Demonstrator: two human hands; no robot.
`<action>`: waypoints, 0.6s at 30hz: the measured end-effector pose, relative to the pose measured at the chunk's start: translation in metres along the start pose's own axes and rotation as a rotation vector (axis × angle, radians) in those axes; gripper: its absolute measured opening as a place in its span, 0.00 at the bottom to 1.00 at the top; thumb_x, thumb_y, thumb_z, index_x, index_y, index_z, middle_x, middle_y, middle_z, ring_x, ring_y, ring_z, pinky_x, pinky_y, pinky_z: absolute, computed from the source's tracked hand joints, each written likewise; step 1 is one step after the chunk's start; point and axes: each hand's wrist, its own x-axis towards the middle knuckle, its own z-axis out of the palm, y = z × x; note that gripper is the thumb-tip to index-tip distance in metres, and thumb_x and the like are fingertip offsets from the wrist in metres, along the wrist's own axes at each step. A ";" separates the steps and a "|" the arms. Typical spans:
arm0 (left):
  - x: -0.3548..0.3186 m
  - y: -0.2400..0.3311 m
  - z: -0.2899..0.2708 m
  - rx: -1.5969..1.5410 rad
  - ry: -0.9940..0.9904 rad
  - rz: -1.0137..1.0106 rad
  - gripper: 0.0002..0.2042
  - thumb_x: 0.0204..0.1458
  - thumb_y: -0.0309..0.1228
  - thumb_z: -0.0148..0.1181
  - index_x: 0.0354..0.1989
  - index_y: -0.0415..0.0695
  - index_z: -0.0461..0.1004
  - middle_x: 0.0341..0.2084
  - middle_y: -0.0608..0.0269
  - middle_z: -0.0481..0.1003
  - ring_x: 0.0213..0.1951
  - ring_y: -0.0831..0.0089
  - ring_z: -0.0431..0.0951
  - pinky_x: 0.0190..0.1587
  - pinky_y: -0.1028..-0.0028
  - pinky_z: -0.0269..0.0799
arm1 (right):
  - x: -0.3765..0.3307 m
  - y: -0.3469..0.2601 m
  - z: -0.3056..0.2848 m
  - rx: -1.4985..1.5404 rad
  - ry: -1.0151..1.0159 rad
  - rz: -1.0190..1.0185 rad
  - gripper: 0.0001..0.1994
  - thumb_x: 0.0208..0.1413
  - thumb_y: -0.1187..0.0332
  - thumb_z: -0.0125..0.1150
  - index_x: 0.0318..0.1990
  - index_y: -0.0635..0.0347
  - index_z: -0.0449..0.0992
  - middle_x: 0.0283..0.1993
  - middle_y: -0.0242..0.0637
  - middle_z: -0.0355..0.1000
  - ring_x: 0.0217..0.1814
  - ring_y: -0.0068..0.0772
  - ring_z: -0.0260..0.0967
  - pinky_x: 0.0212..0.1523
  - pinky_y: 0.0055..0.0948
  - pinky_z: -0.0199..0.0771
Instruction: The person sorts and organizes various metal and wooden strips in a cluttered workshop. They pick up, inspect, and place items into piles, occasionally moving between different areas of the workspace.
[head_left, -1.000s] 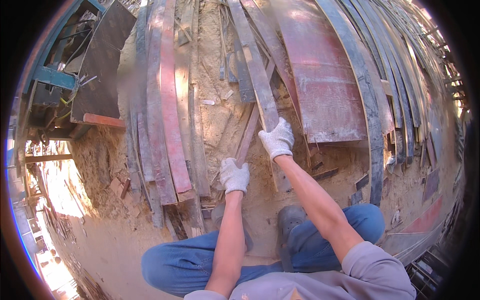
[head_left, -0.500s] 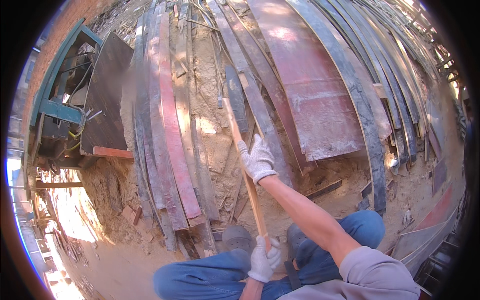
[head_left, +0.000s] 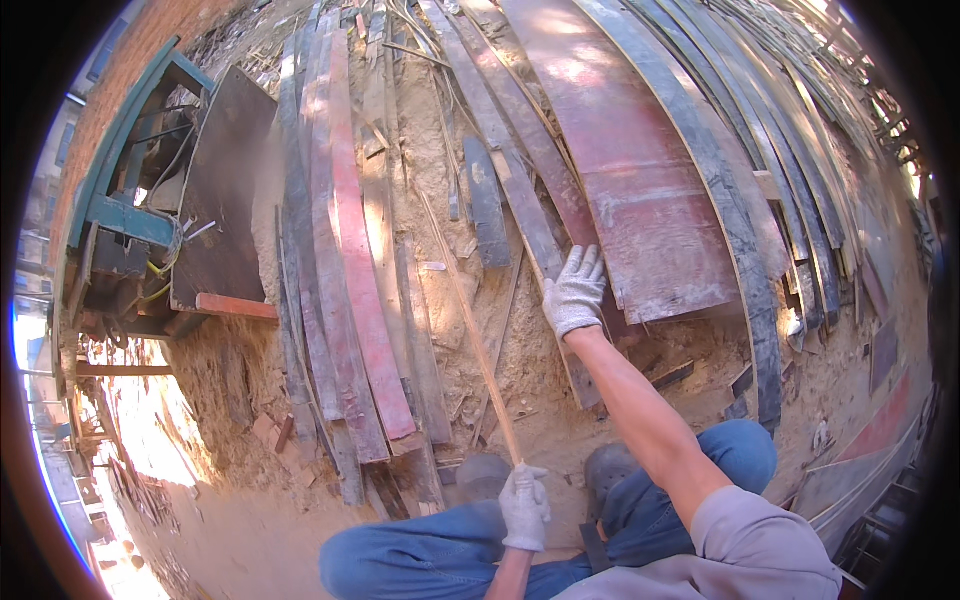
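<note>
My left hand [head_left: 525,508], in a whitish work glove, is closed around the near end of a long thin wooden strip [head_left: 472,330]. The strip slants away over the dirt to the far left, its far end by the planks. With fingers stretched out, my gloved right hand [head_left: 575,291] rests on or just above a long grey-brown plank [head_left: 526,205]; exact contact is hidden under the palm. Just beyond its fingertips runs a reddish-brown board [head_left: 560,190]. A short dark board [head_left: 487,215] lies left of the plank.
A wide red panel [head_left: 650,200] and a long dark curved-looking board [head_left: 740,260] lie to the right. Several long planks, one red [head_left: 365,290], lie on the left. A green metal frame machine [head_left: 130,220] with a dark panel [head_left: 222,190] stands far left.
My right hand has let go of the wooden strip and moved right onto the plank, fingers spread. The strip's far end has swung left and lower; my left hand still holds its near end.
</note>
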 end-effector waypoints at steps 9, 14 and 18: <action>0.016 -0.003 0.006 -0.089 0.029 0.008 0.24 0.72 0.50 0.48 0.43 0.36 0.73 0.15 0.71 0.62 0.10 0.80 0.59 0.11 0.74 0.55 | 0.007 0.039 0.010 0.173 -0.099 0.254 0.42 0.49 0.51 0.69 0.65 0.69 0.61 0.54 0.66 0.75 0.52 0.67 0.77 0.57 0.54 0.76; 0.017 -0.002 0.016 -0.015 0.061 0.101 0.21 0.71 0.48 0.51 0.42 0.38 0.72 0.14 0.71 0.61 0.10 0.79 0.59 0.11 0.73 0.55 | -0.026 -0.009 -0.039 0.378 -0.380 0.195 0.40 0.47 0.49 0.67 0.62 0.71 0.65 0.47 0.65 0.78 0.52 0.64 0.78 0.55 0.52 0.77; 0.037 -0.017 0.008 -0.001 0.046 0.099 0.20 0.71 0.48 0.51 0.41 0.39 0.72 0.14 0.71 0.62 0.11 0.77 0.61 0.11 0.71 0.59 | -0.037 0.006 -0.030 0.495 -0.320 0.145 0.41 0.45 0.48 0.68 0.60 0.72 0.67 0.43 0.63 0.79 0.48 0.64 0.79 0.51 0.52 0.78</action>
